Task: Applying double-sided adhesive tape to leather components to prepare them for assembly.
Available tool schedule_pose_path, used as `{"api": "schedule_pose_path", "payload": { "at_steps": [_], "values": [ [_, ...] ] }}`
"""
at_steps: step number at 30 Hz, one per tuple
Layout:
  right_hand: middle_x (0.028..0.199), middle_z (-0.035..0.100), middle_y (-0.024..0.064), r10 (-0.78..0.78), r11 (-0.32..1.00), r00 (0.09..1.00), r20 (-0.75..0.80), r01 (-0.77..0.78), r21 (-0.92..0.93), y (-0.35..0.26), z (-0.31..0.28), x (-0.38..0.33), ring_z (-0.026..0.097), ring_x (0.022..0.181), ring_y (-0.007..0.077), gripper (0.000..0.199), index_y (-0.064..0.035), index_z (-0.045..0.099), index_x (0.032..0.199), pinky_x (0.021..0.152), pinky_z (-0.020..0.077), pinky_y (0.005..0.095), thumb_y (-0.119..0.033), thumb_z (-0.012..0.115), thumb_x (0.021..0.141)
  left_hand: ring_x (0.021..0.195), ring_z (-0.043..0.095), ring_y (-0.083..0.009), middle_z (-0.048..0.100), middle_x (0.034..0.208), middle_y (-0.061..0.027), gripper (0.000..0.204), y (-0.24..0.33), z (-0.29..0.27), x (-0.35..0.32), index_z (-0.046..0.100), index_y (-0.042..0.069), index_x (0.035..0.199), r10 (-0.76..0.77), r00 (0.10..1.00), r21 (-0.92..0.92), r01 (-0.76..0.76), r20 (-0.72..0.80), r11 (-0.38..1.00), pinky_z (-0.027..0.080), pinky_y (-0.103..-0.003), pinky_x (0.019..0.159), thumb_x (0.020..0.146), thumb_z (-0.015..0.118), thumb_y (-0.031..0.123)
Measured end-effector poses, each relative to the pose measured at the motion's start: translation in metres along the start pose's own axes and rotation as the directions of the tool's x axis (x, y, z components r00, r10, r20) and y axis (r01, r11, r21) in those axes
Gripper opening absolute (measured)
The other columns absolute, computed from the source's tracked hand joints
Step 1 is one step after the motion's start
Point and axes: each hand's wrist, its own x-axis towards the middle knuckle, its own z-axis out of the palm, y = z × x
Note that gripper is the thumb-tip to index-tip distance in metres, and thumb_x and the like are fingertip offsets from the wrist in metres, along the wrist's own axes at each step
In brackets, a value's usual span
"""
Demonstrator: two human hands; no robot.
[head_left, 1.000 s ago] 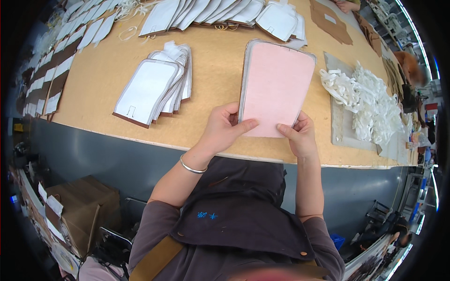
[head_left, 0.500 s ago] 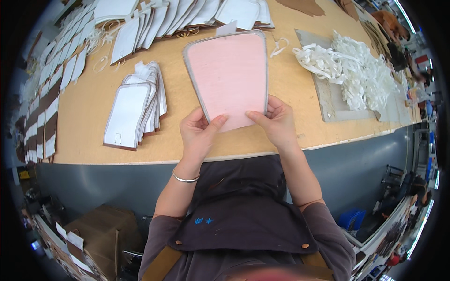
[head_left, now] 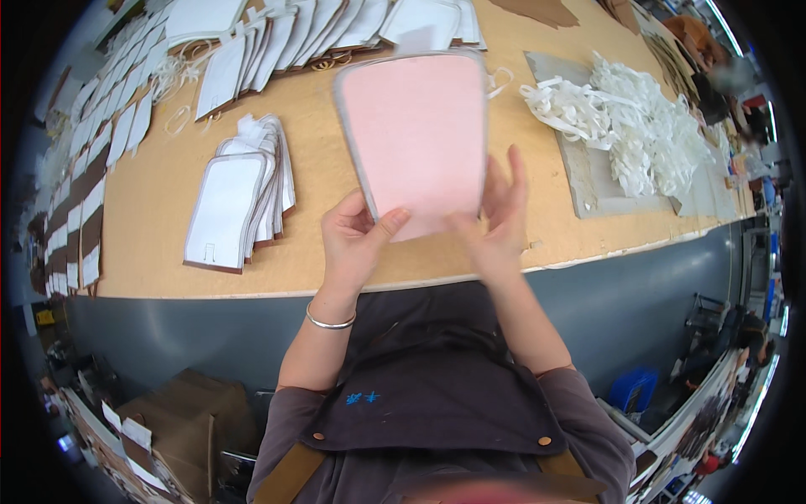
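A pink tapered panel [head_left: 416,139] with a grey border stands over the worktable, its wide end away from me. My left hand [head_left: 357,231] pinches its lower left corner, thumb on the pink face and fingers behind. At the lower right side, my right hand [head_left: 499,223] has its fingers spread and raised. The right thumb is blurred beside the panel's edge, and whether it touches is hard to tell. A pale tab [head_left: 420,39] sticks up past the panel's far edge. To the left lies a fanned stack of white panels with brown backs [head_left: 227,202].
The tan worktable [head_left: 143,244] carries rows of white panels [head_left: 311,34] along its far side. At right, a heap of white ribbon strips [head_left: 630,134] lies on a grey board [head_left: 583,189]. A brown box [head_left: 185,428] stands below at left, a blue bin [head_left: 631,391] at right.
My right hand has loosened from the panel's lower right edge, its fingers lifting and spreading. The left hand keeps its pinch, and the panel has shifted only slightly.
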Motion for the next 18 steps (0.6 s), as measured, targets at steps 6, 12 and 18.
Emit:
{"api": "schedule_pose_path", "payload": {
  "at_steps": [6, 12, 18],
  "values": [
    [0.116, 0.054, 0.0142, 0.368, 0.821, 0.876, 0.313, -0.464, 0.333, 0.001, -0.03, 0.026, 0.054, 0.105, 0.0199, 0.055, 0.0012, 0.041, 0.124, 0.089, 0.0454, 0.0345, -0.007, 0.069, 0.076, 0.079, 0.055, -0.0058, 0.06, 0.087, -0.0013, 0.018, 0.002, 0.014, -0.001, 0.061, -0.003, 0.097, -0.048, 0.99, -0.044, 0.054, 0.134, 0.998, 0.046, -0.02, 0.066, 0.08, 0.064, -0.001],
    [0.107, 0.059, 0.0116, 0.345, 0.777, 0.897, 0.275, -0.437, 0.453, 0.013, -0.029, 0.016, 0.059, 0.097, 0.0184, 0.043, 0.0003, 0.047, 0.116, 0.083, 0.0493, 0.0321, -0.003, 0.066, 0.078, 0.06, 0.044, -0.0041, 0.048, 0.066, 0.0013, 0.026, 0.0, -0.002, 0.005, 0.059, -0.001, 0.076, -0.029, 0.983, -0.004, 0.03, 0.183, 1.0, 0.036, -0.021, 0.051, 0.091, 0.053, 0.019],
    [0.109, 0.058, 0.0114, 0.325, 0.782, 0.912, 0.251, -0.409, 0.471, 0.017, -0.025, 0.012, 0.058, 0.098, 0.0188, 0.044, -0.0003, 0.047, 0.117, 0.084, 0.0484, 0.033, -0.005, 0.067, 0.078, 0.061, 0.035, -0.0047, 0.041, 0.066, 0.0026, 0.025, -0.005, 0.0, 0.0, 0.057, -0.001, 0.076, 0.108, 0.984, 0.201, -0.135, 0.138, 0.97, 0.03, -0.021, 0.054, 0.093, 0.05, 0.015]
  ]
}}
